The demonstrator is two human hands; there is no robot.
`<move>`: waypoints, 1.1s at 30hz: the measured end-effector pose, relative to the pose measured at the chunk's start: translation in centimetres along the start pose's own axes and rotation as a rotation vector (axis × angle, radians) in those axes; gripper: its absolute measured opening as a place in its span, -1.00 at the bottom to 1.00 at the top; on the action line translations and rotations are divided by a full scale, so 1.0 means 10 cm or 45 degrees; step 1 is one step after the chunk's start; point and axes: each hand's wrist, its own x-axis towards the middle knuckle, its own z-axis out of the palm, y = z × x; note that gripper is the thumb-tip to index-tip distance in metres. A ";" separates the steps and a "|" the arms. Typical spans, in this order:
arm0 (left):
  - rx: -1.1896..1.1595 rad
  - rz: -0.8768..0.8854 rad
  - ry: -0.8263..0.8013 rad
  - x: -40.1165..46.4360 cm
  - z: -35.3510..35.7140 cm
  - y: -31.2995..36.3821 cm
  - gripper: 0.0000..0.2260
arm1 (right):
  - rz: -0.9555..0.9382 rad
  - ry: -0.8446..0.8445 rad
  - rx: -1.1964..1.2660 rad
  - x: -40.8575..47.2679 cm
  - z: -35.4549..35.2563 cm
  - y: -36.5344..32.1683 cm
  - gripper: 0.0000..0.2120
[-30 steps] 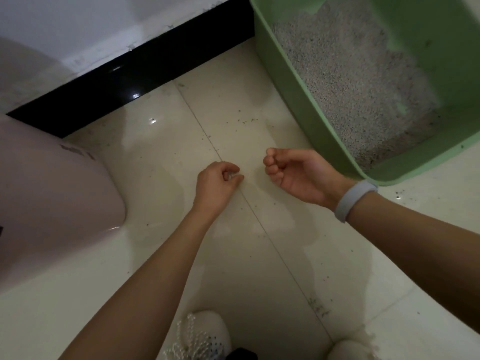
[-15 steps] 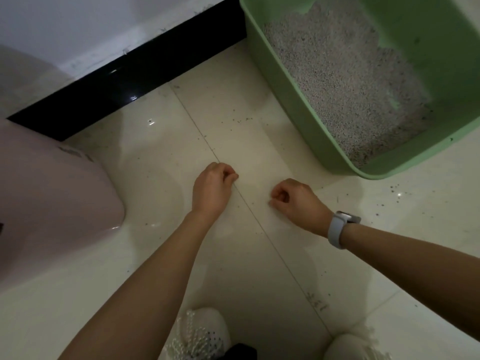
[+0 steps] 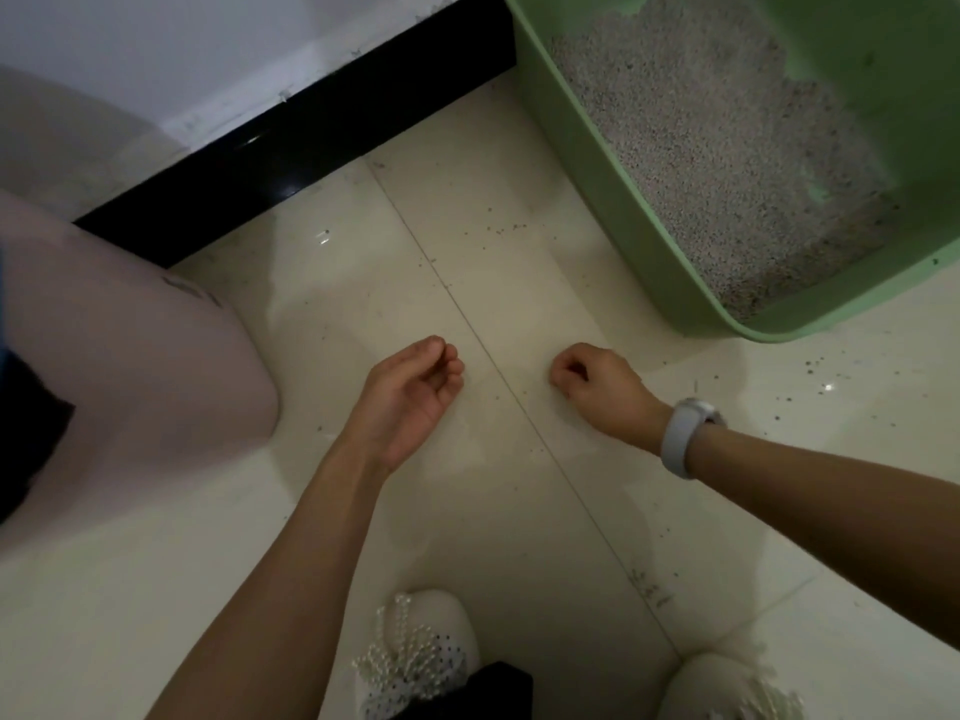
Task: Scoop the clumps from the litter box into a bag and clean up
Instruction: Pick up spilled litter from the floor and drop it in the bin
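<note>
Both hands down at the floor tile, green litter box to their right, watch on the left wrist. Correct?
Not quite: the watch is on the right wrist, behind the right hand; the left hand has a bare wrist. The head view shows it. The rest holds: both hands are low over the floor, with the green litter box to their right.

Glossy cream floor tiles (image 3: 519, 511), smooth green plastic litter box (image 3: 582, 163), coarse grey granular litter (image 3: 727, 163)

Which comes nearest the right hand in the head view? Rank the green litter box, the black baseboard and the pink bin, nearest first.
From the right hand:
1. Green litter box, just beyond it, to the right.
2. Pink bin, across the floor on the left.
3. Black baseboard, along the far wall; close to the bin's rank.
</note>
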 end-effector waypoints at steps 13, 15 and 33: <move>1.642 0.423 0.334 0.03 -0.11 -0.34 -0.94 | 0.080 -0.124 0.112 0.05 -0.01 -0.15 -0.91; 1.793 0.564 0.286 0.05 -0.08 -0.41 -0.92 | -0.107 -0.099 -0.201 0.05 0.08 -0.12 -0.88; 1.766 0.688 0.298 0.14 -0.02 -0.44 -0.90 | -0.007 -0.043 0.074 0.11 0.14 -0.20 -0.88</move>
